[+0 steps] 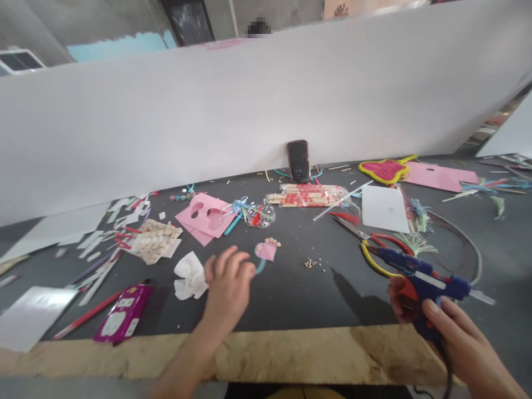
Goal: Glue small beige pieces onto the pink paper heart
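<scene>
My right hand [453,327] is wrapped around the handle of a blue hot glue gun [432,280], its nozzle pointing left and a clear glue stick jutting from the back. My left hand [230,274] reaches over the dark table, fingers slightly bent and apart, with nothing visible in it. Just beyond its fingertips lies a small pink piece [266,251] with tiny beige pieces along its top edge and a blue-green strip curving off below. A crumpled white tissue [190,275] is at this hand's left. A small pile of beige bits [311,263] sits to the right.
A phone [298,160] leans on the white partition [208,122]. Before it lie wrapped sticks [311,195]. Scissors [351,226] and a white card [384,208] are at right. Pink cutouts [208,213], a purple box [124,313] and white scraps occupy the left.
</scene>
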Available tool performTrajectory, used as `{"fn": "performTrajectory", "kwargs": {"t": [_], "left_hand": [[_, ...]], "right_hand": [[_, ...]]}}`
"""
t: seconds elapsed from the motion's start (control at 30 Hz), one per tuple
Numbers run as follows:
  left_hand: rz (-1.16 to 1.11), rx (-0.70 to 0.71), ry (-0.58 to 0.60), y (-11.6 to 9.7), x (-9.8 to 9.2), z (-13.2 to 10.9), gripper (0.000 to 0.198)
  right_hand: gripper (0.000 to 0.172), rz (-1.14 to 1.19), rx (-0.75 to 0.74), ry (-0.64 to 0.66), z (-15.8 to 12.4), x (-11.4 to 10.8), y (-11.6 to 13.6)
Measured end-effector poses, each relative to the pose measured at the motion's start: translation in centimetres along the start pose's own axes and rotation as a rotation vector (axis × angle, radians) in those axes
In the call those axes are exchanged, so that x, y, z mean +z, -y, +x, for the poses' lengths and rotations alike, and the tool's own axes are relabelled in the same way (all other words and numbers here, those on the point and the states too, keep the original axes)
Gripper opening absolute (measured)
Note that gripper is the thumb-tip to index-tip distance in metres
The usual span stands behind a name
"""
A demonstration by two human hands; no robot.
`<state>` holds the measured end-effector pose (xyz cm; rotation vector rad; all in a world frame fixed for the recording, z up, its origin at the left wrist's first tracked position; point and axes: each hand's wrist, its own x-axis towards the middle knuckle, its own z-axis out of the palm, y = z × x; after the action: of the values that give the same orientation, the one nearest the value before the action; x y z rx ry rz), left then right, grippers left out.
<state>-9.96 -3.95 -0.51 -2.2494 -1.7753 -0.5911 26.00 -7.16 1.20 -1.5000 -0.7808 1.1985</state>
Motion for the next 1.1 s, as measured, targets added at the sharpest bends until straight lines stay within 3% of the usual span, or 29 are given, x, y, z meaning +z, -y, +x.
{"fn": "performTrajectory", "kwargs": {"t": [0.1,0.2,0.27,0.33,0.4,0.5,0.67,0.77,0.83,0.9,1.1], "left_hand": [[0.175,-0.139,-0.061,5.4,-1.0,-0.3,0.013],[0.245,-0.221,-0.055,9.3,-1.2,-1.0,0.014],[0.261,-0.252,-0.035,10.3,-1.3,-1.5,0.016],[0.247,-0.247,-0.031,10.1,-1.4,-1.6,0.019],[0.196,-0.217,-0.047,8.5,-1.5,-1.2,0.017],[0.086,-0.192,-0.082,4.3,-1.4,-0.1,0.012],[-0.177,0.054,0.042,-4.1,0.7,2.1,0.014],[-0.229,0.142,0.133,-7.6,2.1,3.4,0.024],[-0.235,0.186,0.181,-9.0,2.8,4.2,0.029],[-0.243,0.227,0.209,-9.9,3.4,4.9,0.022],[-0.283,0.247,0.231,-10.8,4.9,5.7,0.009]], "right_hand": [[0.036,-0.021,0.032,0.089,0.9,-0.4,0.6],[0.035,0.055,0.047,0.065,0.8,0.5,1.3],[0.033,0.132,0.081,0.083,0.3,1.6,1.3],[0.031,0.164,0.117,0.127,-0.2,2.5,0.9],[0.032,0.156,0.147,0.169,-0.4,3.0,0.2],[0.034,0.157,0.159,0.174,-0.2,2.9,-0.9],[0.031,0.230,0.126,0.166,0.6,2.2,-1.9],[0.030,0.259,0.125,0.196,0.7,2.0,-2.2],[0.029,0.260,0.130,0.220,0.7,1.9,-2.3],[0.029,0.259,0.133,0.245,0.7,1.9,-2.4],[0.036,0.243,0.141,0.271,0.7,2.1,-2.4]]}}
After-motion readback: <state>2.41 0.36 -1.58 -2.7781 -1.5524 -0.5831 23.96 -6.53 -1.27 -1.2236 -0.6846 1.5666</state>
